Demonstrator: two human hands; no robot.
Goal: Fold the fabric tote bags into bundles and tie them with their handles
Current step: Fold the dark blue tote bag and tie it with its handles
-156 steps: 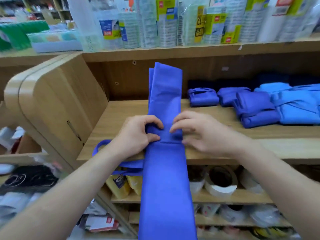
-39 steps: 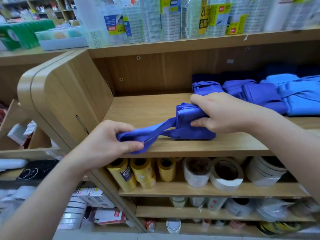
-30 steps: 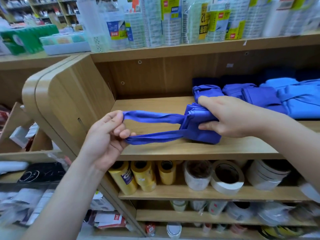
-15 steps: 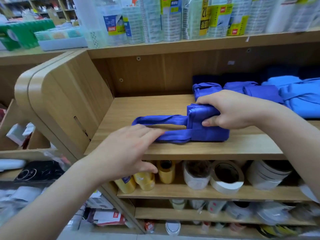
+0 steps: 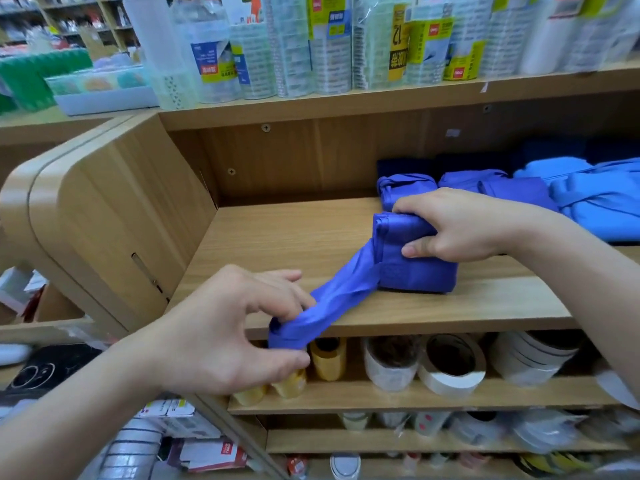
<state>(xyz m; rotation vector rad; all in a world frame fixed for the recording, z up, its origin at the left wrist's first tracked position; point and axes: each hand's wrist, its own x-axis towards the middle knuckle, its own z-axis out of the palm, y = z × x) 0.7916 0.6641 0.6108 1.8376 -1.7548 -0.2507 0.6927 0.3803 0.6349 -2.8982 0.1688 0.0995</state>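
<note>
A person's right hand (image 5: 464, 226) grips a folded violet-blue tote bag (image 5: 415, 271) right of the frame's centre, fingers (image 5: 415, 206) curled over its top and thumb against its near side. The bundle rests on a wooden shelf (image 5: 277, 237). The left hand (image 5: 221, 334), at lower centre-left, pinches the end of the bag's handles (image 5: 332, 303) between thumb and fingers. The handles run from the bundle down past the shelf's front edge. Behind the right hand, at right, lie tied bundles (image 5: 405, 188) in the same blue and lighter blue bags (image 5: 602, 199). Tape rolls (image 5: 450, 368) fill the shelf below, and wrapped packages (image 5: 332, 43) line the top of the frame.
</note>
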